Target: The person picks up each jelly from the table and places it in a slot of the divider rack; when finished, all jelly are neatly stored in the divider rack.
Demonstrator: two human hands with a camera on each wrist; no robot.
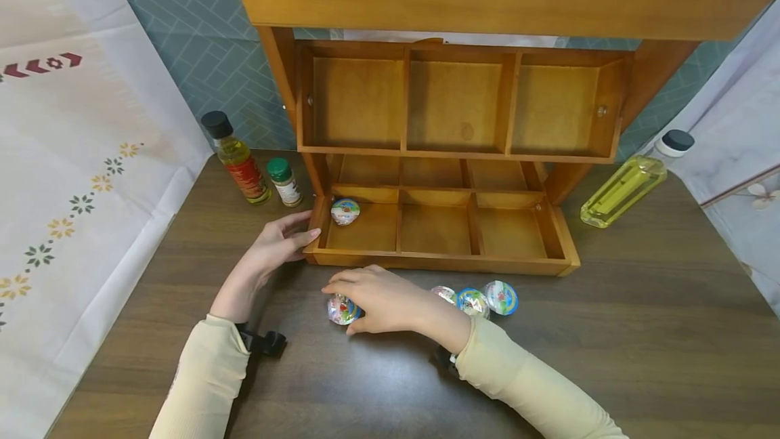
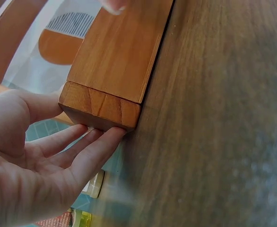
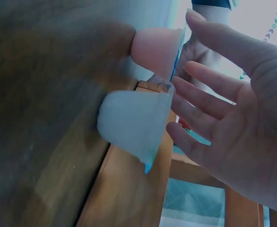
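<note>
My left hand [image 1: 277, 246] holds the left front corner of a wooden shelf rack's [image 1: 439, 263] bottom tray, thumb on the top edge and fingers against the outer side. My right hand [image 1: 384, 300] is over a small cup with a printed foil lid [image 1: 342, 310]. In the right wrist view, a pink cup [image 3: 155, 49] and a whitish cup [image 3: 129, 118] stand side by side; the spread thumb and fingers are near their lids, not closed round either. Another foil-lidded cup [image 1: 345, 211] sits in the tray's left compartment.
Several lidded cups [image 1: 501, 298] cluster right of my right forearm. Left of the rack stand a red-labelled oil bottle [image 1: 244, 168] and a green-capped jar [image 1: 285, 183]. A yellow oil bottle [image 1: 627, 185] stands to the right. Upper rack trays [image 1: 463, 103] overhang the bottom one.
</note>
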